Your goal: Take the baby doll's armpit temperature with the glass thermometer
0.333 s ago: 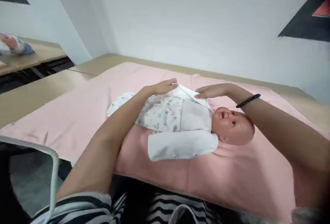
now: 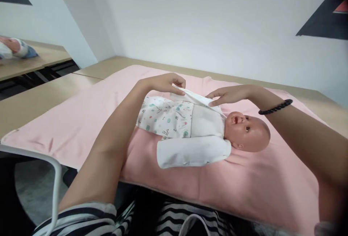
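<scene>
A baby doll [image 2: 251, 133] lies on its back on a pink cloth, head toward the right. It wears a white baby shirt [image 2: 193, 152], with one sleeve laid out on the near side, and a patterned white piece [image 2: 167, 118] with small green prints covers its lower body. Along the far side, my left hand [image 2: 165, 83] has its thumb over the shirt's front flap, its other fingers curled above the edge. Closer to the doll's neck, my right hand [image 2: 228, 94] pinches the same flap edge. Between both hands the flap is slightly raised.
The pink cloth [image 2: 89, 114] covers much of a wooden table [image 2: 54, 94] that meets a white wall [image 2: 203, 29]. Another table [image 2: 51, 53] at the left bears a second doll [image 2: 20, 47]. A white curved tube [image 2: 56, 189] stands at the near left edge.
My left hand has moved slightly left and up, its index finger and thumb further apart. My right hand has stayed near the flap, with its wrist a little higher.
</scene>
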Action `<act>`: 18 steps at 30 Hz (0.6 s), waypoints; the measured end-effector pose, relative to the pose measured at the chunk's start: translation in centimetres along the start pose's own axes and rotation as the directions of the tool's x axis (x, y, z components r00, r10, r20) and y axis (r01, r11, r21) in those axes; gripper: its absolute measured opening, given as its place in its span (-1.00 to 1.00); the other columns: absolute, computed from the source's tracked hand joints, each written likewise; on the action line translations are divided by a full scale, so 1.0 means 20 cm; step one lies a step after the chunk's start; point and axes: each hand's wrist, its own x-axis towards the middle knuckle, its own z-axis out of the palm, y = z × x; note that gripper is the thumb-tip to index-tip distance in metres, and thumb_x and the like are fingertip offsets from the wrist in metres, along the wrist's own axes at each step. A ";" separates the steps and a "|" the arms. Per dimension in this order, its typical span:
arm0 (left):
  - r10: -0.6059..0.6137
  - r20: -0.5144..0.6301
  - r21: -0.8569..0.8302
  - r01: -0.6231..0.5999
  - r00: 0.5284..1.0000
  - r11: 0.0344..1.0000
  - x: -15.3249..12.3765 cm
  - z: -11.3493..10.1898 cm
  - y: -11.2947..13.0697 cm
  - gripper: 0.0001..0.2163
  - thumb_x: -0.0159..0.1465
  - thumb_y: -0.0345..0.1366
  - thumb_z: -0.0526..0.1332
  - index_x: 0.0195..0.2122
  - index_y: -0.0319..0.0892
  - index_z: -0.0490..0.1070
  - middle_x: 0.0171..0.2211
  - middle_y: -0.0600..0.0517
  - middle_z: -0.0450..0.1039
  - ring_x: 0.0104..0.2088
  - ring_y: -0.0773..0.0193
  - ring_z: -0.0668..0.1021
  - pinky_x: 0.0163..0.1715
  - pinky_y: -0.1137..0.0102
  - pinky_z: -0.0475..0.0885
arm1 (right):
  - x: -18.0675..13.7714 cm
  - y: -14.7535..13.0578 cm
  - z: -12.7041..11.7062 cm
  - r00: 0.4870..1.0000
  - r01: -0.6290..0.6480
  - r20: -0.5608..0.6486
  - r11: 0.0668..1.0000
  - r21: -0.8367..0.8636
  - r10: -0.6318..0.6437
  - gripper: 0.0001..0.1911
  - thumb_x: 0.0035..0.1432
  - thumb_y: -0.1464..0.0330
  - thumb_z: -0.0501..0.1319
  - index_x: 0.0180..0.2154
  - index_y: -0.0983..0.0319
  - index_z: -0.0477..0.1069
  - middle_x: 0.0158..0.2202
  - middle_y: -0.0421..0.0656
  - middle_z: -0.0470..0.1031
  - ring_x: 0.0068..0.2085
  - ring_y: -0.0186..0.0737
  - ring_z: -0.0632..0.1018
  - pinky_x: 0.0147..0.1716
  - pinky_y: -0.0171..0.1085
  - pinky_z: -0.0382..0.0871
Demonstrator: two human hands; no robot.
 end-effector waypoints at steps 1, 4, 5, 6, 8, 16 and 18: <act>0.001 0.049 0.004 -0.001 0.999 1.000 -0.02 -0.01 0.02 -0.72 0.22 0.00 0.25 -0.35 -0.13 0.45 -0.32 0.05 0.48 -0.24 0.22 0.49 -0.20 0.36 0.29 | -0.01 -0.03 0.00 0.998 0.043 0.041 0.999 -0.010 -0.043 -0.64 0.25 0.02 0.16 -0.20 0.16 0.46 -0.14 -0.15 0.49 -0.13 -0.13 0.47 -0.15 -0.23 0.34; -0.028 0.204 0.034 0.022 0.979 0.999 -0.07 -0.03 0.08 -0.75 0.20 -0.03 0.26 -0.31 -0.10 0.50 -0.32 0.06 0.52 -0.27 0.22 0.52 -0.26 0.38 0.30 | -0.05 -0.11 0.04 0.988 0.107 0.121 0.993 -0.048 -0.101 -0.70 0.28 0.12 0.14 -0.38 0.20 0.28 -0.38 -0.22 0.29 -0.38 -0.30 0.29 -0.38 -0.28 0.20; -0.055 0.249 0.058 0.042 0.967 0.997 -0.08 -0.03 0.10 -0.77 0.20 -0.04 0.27 -0.30 -0.09 0.52 -0.32 0.06 0.54 -0.29 0.22 0.52 -0.29 0.39 0.29 | -0.05 -0.13 0.06 0.987 0.101 0.127 0.993 -0.061 -0.093 -0.70 0.28 0.17 0.13 -0.42 0.20 0.20 -0.43 -0.25 0.21 -0.44 -0.33 0.22 -0.43 -0.29 0.14; -0.092 0.289 0.089 0.069 0.953 0.994 -0.09 -0.02 0.12 -0.78 0.18 -0.05 0.27 -0.30 -0.07 0.53 -0.32 0.07 0.54 -0.31 0.22 0.52 -0.31 0.39 0.29 | -0.06 -0.15 0.08 0.987 0.091 0.139 0.993 -0.068 -0.081 -0.70 0.28 0.22 0.13 -0.44 0.21 0.14 -0.47 -0.26 0.15 -0.47 -0.35 0.16 -0.46 -0.29 0.09; -0.192 0.356 0.175 0.137 0.915 0.975 -0.09 0.00 0.17 -0.80 0.15 -0.08 0.29 -0.30 -0.04 0.55 -0.31 0.07 0.56 -0.31 0.22 0.52 -0.33 0.41 0.28 | -0.09 -0.19 0.13 0.988 0.057 0.152 0.994 -0.091 -0.043 -0.73 0.26 0.28 0.11 -0.45 0.21 0.10 -0.50 -0.27 0.11 -0.51 -0.37 0.11 -0.49 -0.28 0.04; -0.270 0.358 0.476 0.074 0.894 0.876 -0.25 0.22 0.58 -0.70 0.13 0.04 0.36 -0.48 -0.09 0.52 -0.47 0.04 0.52 -0.44 0.23 0.49 -0.39 0.36 0.28 | -0.29 -0.46 0.46 0.961 -0.153 -0.273 0.764 -0.626 -0.032 -0.73 0.27 0.30 0.12 -0.49 0.20 0.35 -0.50 -0.09 0.37 -0.41 -0.16 0.36 -0.36 -0.17 0.15; -0.214 0.391 0.550 -0.041 0.895 0.834 -0.32 0.34 0.69 -0.70 0.05 -0.02 0.45 -0.56 -0.10 0.49 -0.54 0.06 0.49 -0.48 0.23 0.48 -0.42 0.34 0.27 | -0.32 -0.53 0.61 0.956 -0.184 -0.294 0.728 -0.660 -0.025 -0.79 0.24 0.38 0.13 -0.45 0.22 0.42 -0.44 -0.03 0.42 -0.36 -0.09 0.40 -0.30 -0.13 0.18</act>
